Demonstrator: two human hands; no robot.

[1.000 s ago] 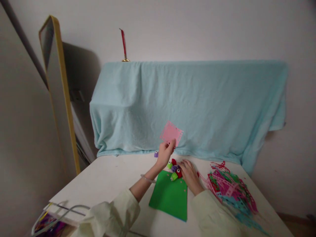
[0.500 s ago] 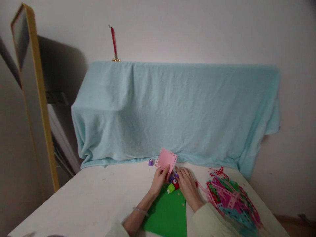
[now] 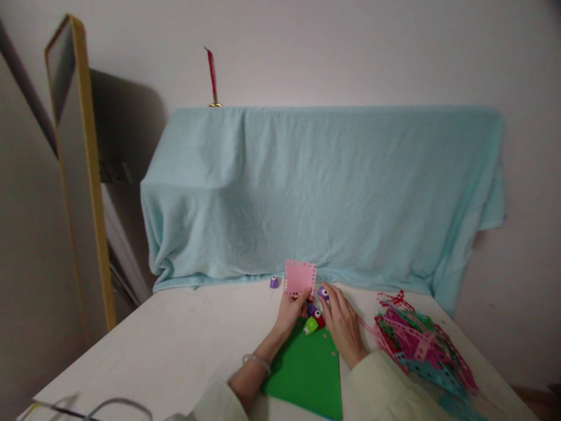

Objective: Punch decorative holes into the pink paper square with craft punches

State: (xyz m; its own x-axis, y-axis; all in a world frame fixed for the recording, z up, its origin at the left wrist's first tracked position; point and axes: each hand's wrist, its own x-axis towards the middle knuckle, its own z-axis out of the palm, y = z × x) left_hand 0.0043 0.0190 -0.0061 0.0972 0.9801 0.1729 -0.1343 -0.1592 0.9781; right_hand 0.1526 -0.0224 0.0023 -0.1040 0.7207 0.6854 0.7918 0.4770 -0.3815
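Note:
My left hand (image 3: 290,310) pinches the lower edge of a pink paper square (image 3: 300,278) that has small holes punched along its borders. Between the fingertips of my right hand (image 3: 344,324) is a small purple craft punch (image 3: 323,293) with a white eye, just right of the square. Below, a lime-green punch (image 3: 311,325), a red punch (image 3: 319,319) and another purple punch (image 3: 311,309) sit close together at the top of a green sheet (image 3: 304,374). My left hand partly hides the sheet's upper corner.
One more purple punch (image 3: 274,283) stands left of the pink square. A heap of punched paper strips (image 3: 421,345) covers the right side of the white table (image 3: 175,339). A light-blue cloth (image 3: 324,193) hangs behind. Thin dark cords or frames (image 3: 118,401) show at lower left.
The pink square has turned more upright. My right hand has picked the purple punch out from beside the others and raised it next to the square. The whole view has shifted slightly.

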